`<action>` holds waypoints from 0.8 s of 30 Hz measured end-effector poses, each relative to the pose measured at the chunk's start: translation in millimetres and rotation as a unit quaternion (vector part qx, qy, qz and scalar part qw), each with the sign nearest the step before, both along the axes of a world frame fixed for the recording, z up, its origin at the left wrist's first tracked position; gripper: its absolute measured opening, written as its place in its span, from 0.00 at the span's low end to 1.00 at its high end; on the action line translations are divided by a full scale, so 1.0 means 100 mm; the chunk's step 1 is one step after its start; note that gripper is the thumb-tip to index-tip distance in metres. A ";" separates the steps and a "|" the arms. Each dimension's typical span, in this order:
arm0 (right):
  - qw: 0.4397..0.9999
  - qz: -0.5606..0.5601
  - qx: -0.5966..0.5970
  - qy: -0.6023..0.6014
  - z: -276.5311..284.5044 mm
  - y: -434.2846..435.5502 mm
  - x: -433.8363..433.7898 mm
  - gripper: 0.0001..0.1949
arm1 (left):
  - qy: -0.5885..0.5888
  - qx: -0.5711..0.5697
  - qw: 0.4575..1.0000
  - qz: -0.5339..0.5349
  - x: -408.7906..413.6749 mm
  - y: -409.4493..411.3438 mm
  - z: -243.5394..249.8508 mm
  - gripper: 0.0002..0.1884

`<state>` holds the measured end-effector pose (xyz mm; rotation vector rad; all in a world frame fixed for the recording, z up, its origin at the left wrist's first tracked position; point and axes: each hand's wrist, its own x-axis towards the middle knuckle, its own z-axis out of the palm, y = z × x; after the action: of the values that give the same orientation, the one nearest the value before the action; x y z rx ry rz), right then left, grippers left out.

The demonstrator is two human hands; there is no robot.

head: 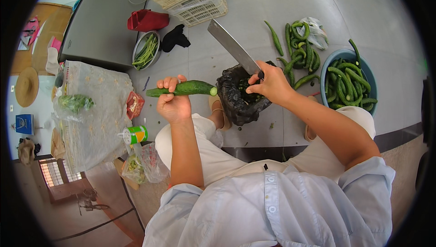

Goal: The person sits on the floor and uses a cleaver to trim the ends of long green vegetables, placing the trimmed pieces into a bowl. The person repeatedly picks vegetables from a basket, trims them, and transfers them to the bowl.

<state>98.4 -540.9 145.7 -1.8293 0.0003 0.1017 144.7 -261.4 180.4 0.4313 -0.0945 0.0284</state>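
Observation:
My left hand (174, 102) grips a green cucumber (194, 87) around its middle. The cucumber lies nearly level, and its right end is cut, showing pale flesh. In my right hand (272, 82) is a cleaver (235, 46) with a wide steel blade, its handle mostly hidden by my fingers. The blade slants up and to the left, apart from the cucumber. Below my right hand, between my feet, a black plastic bag (231, 107) gapes around a container, with small green scraps inside.
Right of me stands a blue tub (374, 87) of curved cucumbers. More cucumbers (299, 58) lie on the tiled floor beside a clear plastic bag (315, 32). A metal bowl (146, 51) of green beans, stacked crates (197, 8), a red bag (148, 20) and a cloth-covered table (98, 127) are at left.

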 end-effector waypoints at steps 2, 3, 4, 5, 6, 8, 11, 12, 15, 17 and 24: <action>1.000 -0.007 0.004 -0.023 0.01 0.03 0.04 0.29 | 0.001 -0.002 1.000 0.002 0.00 0.00 0.01 0.21; 1.000 -0.004 0.003 -0.031 0.02 0.04 0.06 0.30 | 0.003 -0.002 1.000 0.001 -0.01 -0.01 0.01 0.21; 0.999 -0.001 0.002 -0.038 0.03 0.05 0.09 0.31 | 0.005 -0.002 1.000 0.001 -0.02 -0.02 0.02 0.21; 0.999 0.002 0.001 -0.046 0.04 0.06 0.12 0.31 | 0.010 -0.003 1.000 -0.002 -0.02 -0.03 0.02 0.21; 0.999 0.005 -0.003 -0.038 0.06 0.07 0.13 0.31 | 0.015 -0.004 1.000 -0.004 -0.02 -0.03 0.01 0.21; 1.000 0.010 -0.013 -0.023 0.12 0.07 0.15 0.32 | 0.021 -0.004 1.000 -0.008 -0.02 -0.03 0.00 0.21; 1.000 0.013 -0.017 -0.020 0.13 0.06 0.18 0.29 | 0.023 -0.003 1.000 -0.016 -0.02 -0.03 -0.01 0.21; 1.000 0.009 -0.008 -0.026 0.09 0.06 0.19 0.28 | 0.023 -0.003 1.000 -0.021 -0.02 -0.03 -0.02 0.21; 0.999 0.002 0.006 -0.039 -0.02 0.08 0.20 0.25 | 0.024 -0.002 0.999 -0.023 -0.02 -0.03 -0.02 0.21; 0.999 0.005 -0.002 -0.038 0.00 0.11 0.20 0.23 | 0.024 -0.001 0.999 -0.021 -0.03 -0.02 -0.03 0.21; 0.998 -0.001 -0.029 -0.060 0.08 0.08 0.19 0.21 | 0.037 0.013 0.998 -0.042 -0.04 -0.08 -0.03 0.22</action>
<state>117.0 -532.5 153.5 -1.8900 -0.0806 -0.0091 140.5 -269.8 177.7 0.4540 -0.0402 -0.0712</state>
